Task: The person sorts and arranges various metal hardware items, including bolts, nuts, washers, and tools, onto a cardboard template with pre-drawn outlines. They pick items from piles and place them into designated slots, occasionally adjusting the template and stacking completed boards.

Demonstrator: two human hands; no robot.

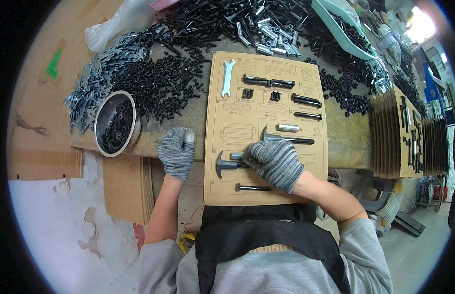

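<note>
A brown printed card (220, 196) lies before me with steel parts on it. My right hand (275, 164), in a grey knit glove, is closed over its lower middle. From under the fingers a silver sleeve (236, 156) sticks out, with a black hooked part (220, 165) just below. What the fingers hold is hidden. Above this hand are another hooked part (266, 134) and a silver sleeve (288, 128). A long bolt (254, 187) lies below. My left hand (177, 154), also gloved, is a fist left of the card; its contents are hidden.
An open-end wrench (228, 78) and several black bolts lie on the card. Heaps of black screws (163, 83), silver sleeves (276, 36) and nuts (345, 90) cover the bench. A metal bowl (134, 132) stands left, a pale green tray (335, 22) far right, upright cards (384, 137) right.
</note>
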